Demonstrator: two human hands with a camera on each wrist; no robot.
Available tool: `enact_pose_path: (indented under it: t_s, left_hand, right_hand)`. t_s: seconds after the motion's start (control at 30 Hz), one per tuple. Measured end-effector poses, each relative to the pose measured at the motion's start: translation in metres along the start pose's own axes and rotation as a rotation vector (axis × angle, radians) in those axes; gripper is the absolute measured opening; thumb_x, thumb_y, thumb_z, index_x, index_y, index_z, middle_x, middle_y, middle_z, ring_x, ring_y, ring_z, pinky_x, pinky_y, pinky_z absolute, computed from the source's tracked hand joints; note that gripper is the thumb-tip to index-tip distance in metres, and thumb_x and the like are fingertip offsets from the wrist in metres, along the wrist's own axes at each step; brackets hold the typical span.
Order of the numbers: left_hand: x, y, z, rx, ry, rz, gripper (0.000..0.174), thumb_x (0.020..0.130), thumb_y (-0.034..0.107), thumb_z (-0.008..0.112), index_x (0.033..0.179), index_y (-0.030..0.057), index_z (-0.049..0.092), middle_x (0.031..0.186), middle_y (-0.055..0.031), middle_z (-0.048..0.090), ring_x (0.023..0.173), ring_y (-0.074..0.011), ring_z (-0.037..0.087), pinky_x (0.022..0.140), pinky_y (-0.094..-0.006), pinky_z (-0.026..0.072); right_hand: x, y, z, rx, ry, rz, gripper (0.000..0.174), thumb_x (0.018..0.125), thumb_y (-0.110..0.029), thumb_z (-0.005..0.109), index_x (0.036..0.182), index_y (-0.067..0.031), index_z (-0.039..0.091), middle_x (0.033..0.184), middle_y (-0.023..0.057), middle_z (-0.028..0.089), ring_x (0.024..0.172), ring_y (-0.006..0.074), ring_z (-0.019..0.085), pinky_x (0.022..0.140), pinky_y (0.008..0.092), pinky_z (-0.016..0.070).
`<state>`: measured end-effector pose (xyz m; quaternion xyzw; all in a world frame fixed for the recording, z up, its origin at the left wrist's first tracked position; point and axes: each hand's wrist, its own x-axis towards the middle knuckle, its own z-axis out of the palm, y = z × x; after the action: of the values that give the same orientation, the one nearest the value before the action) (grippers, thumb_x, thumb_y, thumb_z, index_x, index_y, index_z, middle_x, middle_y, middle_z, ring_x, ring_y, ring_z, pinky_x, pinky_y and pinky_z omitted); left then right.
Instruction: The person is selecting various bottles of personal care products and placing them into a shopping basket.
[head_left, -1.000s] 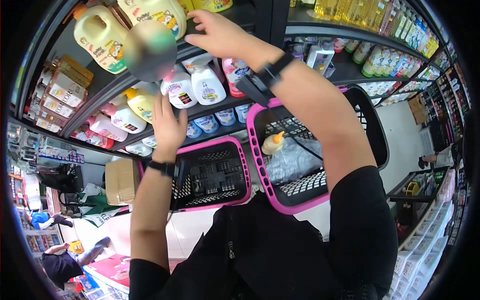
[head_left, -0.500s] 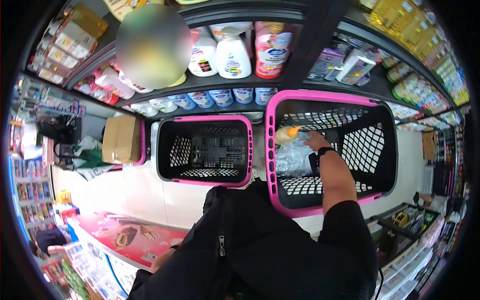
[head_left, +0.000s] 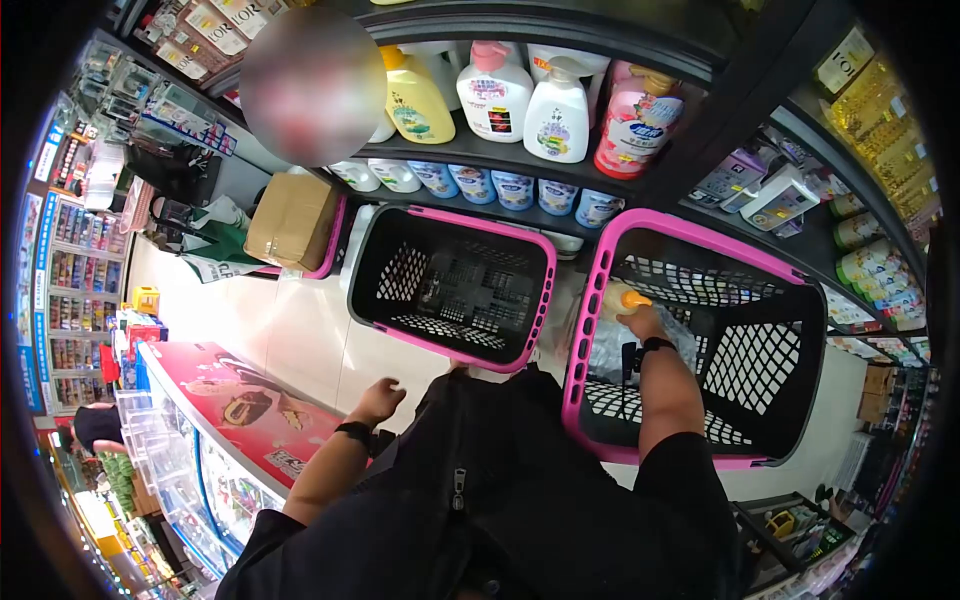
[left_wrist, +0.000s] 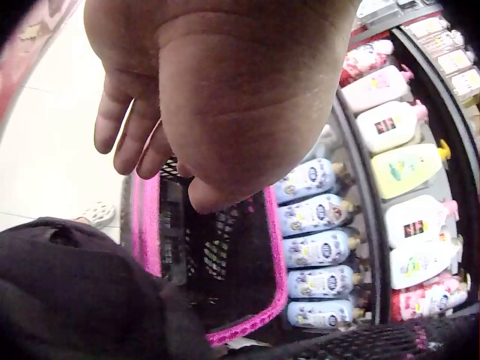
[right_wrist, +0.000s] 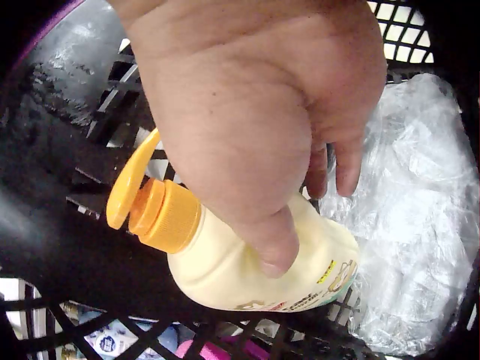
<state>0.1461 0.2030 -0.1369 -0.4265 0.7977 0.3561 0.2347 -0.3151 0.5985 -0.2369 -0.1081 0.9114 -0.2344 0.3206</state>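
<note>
My right hand (head_left: 645, 322) reaches down into the larger black basket with a pink rim (head_left: 574, 385). It grips a cream-coloured pump bottle (right_wrist: 225, 262) with an orange pump top (right_wrist: 171, 217); the thumb lies across the bottle's near side, and the fingers pass behind it, partly hidden. Beside the bottle is a clear plastic-wrapped bundle (right_wrist: 412, 217) on the basket floor. My left hand (head_left: 378, 400) hangs in the air at my left side, holding nothing, its fingers loosely extended in the left wrist view. The smaller pink-rimmed basket (head_left: 470, 223) is nearest to it.
Shelves ahead carry pump bottles (head_left: 497, 95) above a row of blue bottles (head_left: 515, 188). A cardboard box (head_left: 292, 222) sits left of the small basket. A red-topped display counter (head_left: 250, 400) stands at my left, and a dark rack (head_left: 800, 535) behind right.
Both hands came down from the shelves. The right hand went into the large basket and took hold of the pump bottle there; the left dropped to my side. The head view has turned.
</note>
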Motion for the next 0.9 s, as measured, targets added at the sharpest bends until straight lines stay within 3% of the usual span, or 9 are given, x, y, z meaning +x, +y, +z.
enact_pose_path:
  t_s: [0.1, 0.13, 0.17, 0.33, 0.43, 0.5, 0.53, 0.8, 0.9]
  left_hand:
    - [0.002, -0.073, 0.038, 0.083, -0.120, -0.170, 0.050, 0.088, 0.043, 0.063, 0.116, 0.0009, 0.066, 0.109, -0.0255, 0.069, 0.108, -0.0391, 0.065, 0.093, -0.0453, 0.0517]
    - [0.026, -0.120, 0.051, 0.675, -0.438, 0.224, 0.045, 0.093, 0.044, 0.054, 0.110, 0.0057, 0.069, 0.106, -0.0225, 0.069, 0.107, -0.0406, 0.064, 0.092, -0.0477, 0.0515]
    - [0.018, -0.141, 0.056, 0.622, -0.449, 0.142, 0.044, 0.093, 0.045, 0.054, 0.103, 0.0060, 0.071, 0.099, -0.0202, 0.070, 0.099, -0.0375, 0.066, 0.087, -0.0464, 0.0526]
    - [0.050, -0.151, 0.065, 0.424, -0.425, -0.093, 0.049, 0.090, 0.049, 0.059, 0.099, 0.0021, 0.073, 0.098, -0.0187, 0.072, 0.096, -0.0326, 0.068, 0.085, -0.0429, 0.0532]
    - [0.117, -0.135, 0.065, 0.607, -0.408, 0.136, 0.052, 0.092, 0.049, 0.058, 0.106, 0.0014, 0.072, 0.112, -0.0210, 0.070, 0.111, -0.0372, 0.064, 0.096, -0.0457, 0.0493]
    - [0.131, -0.055, 0.025, 0.314, -0.283, 0.019, 0.049, 0.090, 0.043, 0.060, 0.106, -0.0016, 0.070, 0.109, -0.0231, 0.070, 0.106, -0.0385, 0.065, 0.094, -0.0459, 0.0502]
    - [0.128, -0.026, 0.014, 0.126, 0.069, 0.211, 0.046, 0.086, 0.039, 0.064, 0.104, -0.0036, 0.069, 0.103, -0.0250, 0.070, 0.102, -0.0391, 0.066, 0.090, -0.0446, 0.0515]
    - [0.063, 0.308, -0.130, -0.175, 0.006, 0.955, 0.043, 0.093, 0.023, 0.069, 0.126, -0.0013, 0.057, 0.109, -0.0170, 0.068, 0.101, -0.0249, 0.067, 0.090, -0.0367, 0.0530]
    - [0.015, 0.389, -0.153, -0.315, -0.011, 1.265, 0.068, 0.090, 0.030, 0.073, 0.142, -0.0003, 0.042, 0.116, -0.0193, 0.063, 0.108, -0.0276, 0.063, 0.092, -0.0386, 0.0526]
  right_hand:
    - [0.000, 0.002, -0.004, 0.114, -0.049, -0.131, 0.057, 0.070, -0.026, 0.085, 0.119, -0.0029, 0.066, 0.116, 0.0187, 0.069, 0.108, 0.0337, 0.066, 0.094, 0.0396, 0.0500]
    - [0.010, 0.013, 0.001, 0.205, -0.049, -0.255, 0.056, 0.071, -0.024, 0.084, 0.120, -0.0048, 0.066, 0.116, 0.0169, 0.070, 0.106, 0.0323, 0.066, 0.094, 0.0390, 0.0500]
    - [-0.016, -0.021, -0.028, 0.061, -0.065, -0.221, 0.055, 0.072, -0.019, 0.084, 0.122, -0.0072, 0.066, 0.115, 0.0141, 0.070, 0.103, 0.0274, 0.067, 0.093, 0.0370, 0.0501]
    - [-0.053, -0.045, -0.106, -0.215, -0.187, -0.327, 0.060, 0.071, -0.032, 0.084, 0.122, -0.0057, 0.065, 0.114, 0.0178, 0.070, 0.107, 0.0361, 0.065, 0.095, 0.0390, 0.0496]
    - [-0.098, -0.078, -0.162, -0.227, -0.195, -0.342, 0.057, 0.070, -0.030, 0.084, 0.117, -0.0033, 0.066, 0.111, 0.0192, 0.070, 0.104, 0.0350, 0.066, 0.091, 0.0391, 0.0510]
    - [-0.136, -0.114, -0.199, -0.230, -0.179, -0.353, 0.054, 0.070, -0.027, 0.084, 0.116, -0.0031, 0.067, 0.110, 0.0191, 0.070, 0.102, 0.0337, 0.067, 0.090, 0.0380, 0.0513]
    - [-0.156, -0.133, -0.214, -0.245, -0.165, -0.363, 0.054, 0.070, -0.026, 0.084, 0.115, -0.0032, 0.067, 0.110, 0.0190, 0.070, 0.101, 0.0330, 0.067, 0.089, 0.0375, 0.0514]
    - [-0.226, -0.234, -0.292, 0.580, 0.212, -0.741, 0.036, 0.088, -0.007, 0.069, 0.121, 0.0041, 0.058, 0.113, 0.0086, 0.067, 0.103, 0.0169, 0.065, 0.091, 0.0322, 0.0522]
    - [-0.225, -0.295, -0.307, 0.825, 0.419, -0.832, 0.032, 0.095, -0.013, 0.063, 0.120, 0.0046, 0.056, 0.112, 0.0096, 0.067, 0.100, 0.0141, 0.065, 0.088, 0.0304, 0.0527]
